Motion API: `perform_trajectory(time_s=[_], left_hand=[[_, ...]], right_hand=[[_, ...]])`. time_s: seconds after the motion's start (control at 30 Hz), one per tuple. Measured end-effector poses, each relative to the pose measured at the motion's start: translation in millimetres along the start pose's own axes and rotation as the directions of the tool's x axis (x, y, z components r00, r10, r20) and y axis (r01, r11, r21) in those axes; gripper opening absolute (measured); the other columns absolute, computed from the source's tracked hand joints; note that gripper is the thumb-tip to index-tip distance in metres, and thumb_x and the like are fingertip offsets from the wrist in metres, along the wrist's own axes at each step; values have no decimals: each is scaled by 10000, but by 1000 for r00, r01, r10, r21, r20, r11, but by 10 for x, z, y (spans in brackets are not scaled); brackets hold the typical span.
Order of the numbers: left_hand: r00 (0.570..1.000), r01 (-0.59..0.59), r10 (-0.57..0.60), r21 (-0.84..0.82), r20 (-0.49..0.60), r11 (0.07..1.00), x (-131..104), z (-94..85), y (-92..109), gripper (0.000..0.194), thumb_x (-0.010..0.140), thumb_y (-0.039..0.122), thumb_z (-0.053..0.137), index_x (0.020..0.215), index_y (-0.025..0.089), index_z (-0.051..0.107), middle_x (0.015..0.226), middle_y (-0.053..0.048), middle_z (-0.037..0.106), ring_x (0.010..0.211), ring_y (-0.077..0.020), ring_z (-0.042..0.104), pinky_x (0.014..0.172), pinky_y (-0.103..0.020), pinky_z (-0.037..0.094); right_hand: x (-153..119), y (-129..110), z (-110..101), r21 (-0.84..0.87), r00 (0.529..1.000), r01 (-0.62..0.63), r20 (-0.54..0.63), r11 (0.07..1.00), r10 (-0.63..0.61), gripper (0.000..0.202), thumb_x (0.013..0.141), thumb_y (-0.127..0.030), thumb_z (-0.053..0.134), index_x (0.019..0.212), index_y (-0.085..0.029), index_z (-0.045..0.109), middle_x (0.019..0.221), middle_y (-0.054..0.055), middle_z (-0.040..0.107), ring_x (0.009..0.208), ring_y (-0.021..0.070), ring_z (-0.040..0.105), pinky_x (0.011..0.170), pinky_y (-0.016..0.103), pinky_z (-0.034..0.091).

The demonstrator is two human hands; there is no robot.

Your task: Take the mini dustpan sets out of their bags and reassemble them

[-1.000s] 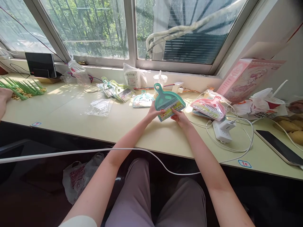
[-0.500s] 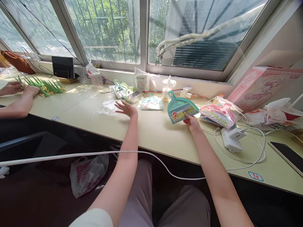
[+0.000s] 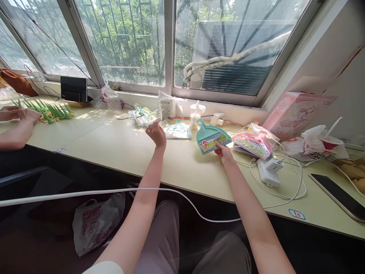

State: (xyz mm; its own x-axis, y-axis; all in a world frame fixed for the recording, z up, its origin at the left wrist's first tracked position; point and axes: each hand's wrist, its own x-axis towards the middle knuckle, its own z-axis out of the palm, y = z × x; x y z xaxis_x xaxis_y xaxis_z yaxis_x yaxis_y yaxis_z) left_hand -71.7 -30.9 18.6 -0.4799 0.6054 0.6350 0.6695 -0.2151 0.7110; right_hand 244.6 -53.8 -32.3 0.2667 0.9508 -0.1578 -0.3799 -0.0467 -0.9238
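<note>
My right hand [image 3: 224,152] grips the lower edge of a teal toy-size dustpan [image 3: 204,131], tilted up over the table, with a small brush and a printed label across its front. My left hand [image 3: 156,134] is raised, its fingers closed on a clear plastic bag [image 3: 154,116] that is hard to see against the background. Between the hands, further back, another teal dustpan set [image 3: 178,131] lies flat. Behind my left hand is a pile of wrapped green dustpan sets [image 3: 141,117]. A pink wrapped dustpan set [image 3: 253,140] lies on others to the right.
A white power strip [image 3: 268,173] with looping cables and a phone [image 3: 338,194] are at the right. A white cable [image 3: 196,207] crosses before my arms. A drink cup [image 3: 195,116] stands by the window. Another person's hands [image 3: 28,116] are by green stalks at the left.
My left hand has closed and lifted the clear plastic bag off the table. The teal dustpan stays in my right hand. The whole view has shifted slightly.
</note>
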Motion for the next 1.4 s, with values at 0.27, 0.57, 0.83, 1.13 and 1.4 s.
perform_trajectory(time_s=[0.27,0.57,0.83,1.13,1.4], left_hand=[[613,-264,418,-324,670,908,-650,659,267,321,871,194,531,1162,225,664,1044,-132,657,1017,-331,617,993,-479,418],[688,-395,317,-30,653,918,-506,641,112,435,738,169,717,1159,235,631,1434,-143,484,1352,-388,380,1134,-590,247],[718,-331,195,82,668,940,-507,686,-3,521,765,-57,451,1202,176,616,1448,-163,474,1331,-322,436,1018,-470,454],[840,-183,-3,289,542,940,-441,613,57,188,900,156,529,944,194,708,1013,-112,706,1086,-282,588,865,-383,489],[934,-118,69,119,351,986,-449,591,113,237,903,115,487,987,204,690,1039,-105,703,1056,-291,588,817,-375,459]], right_hand=[[-3,-43,-16,-12,998,32,-51,999,-32,266,683,-265,837,836,-202,629,773,10,730,633,133,681,527,215,562],[-71,-182,-56,-13,996,-72,-59,997,71,106,760,-117,748,783,-172,661,723,17,713,556,94,629,472,166,534],[-149,-276,-107,-148,980,-134,126,980,153,86,763,-77,742,809,-129,691,749,59,726,558,103,633,454,171,516],[-222,-317,-78,-213,963,-138,199,967,181,104,748,-48,746,825,-106,707,792,78,745,623,122,674,505,173,546],[-258,-305,18,-207,993,-43,97,977,65,91,734,-69,768,778,-105,696,736,63,730,578,108,646,487,176,530]])
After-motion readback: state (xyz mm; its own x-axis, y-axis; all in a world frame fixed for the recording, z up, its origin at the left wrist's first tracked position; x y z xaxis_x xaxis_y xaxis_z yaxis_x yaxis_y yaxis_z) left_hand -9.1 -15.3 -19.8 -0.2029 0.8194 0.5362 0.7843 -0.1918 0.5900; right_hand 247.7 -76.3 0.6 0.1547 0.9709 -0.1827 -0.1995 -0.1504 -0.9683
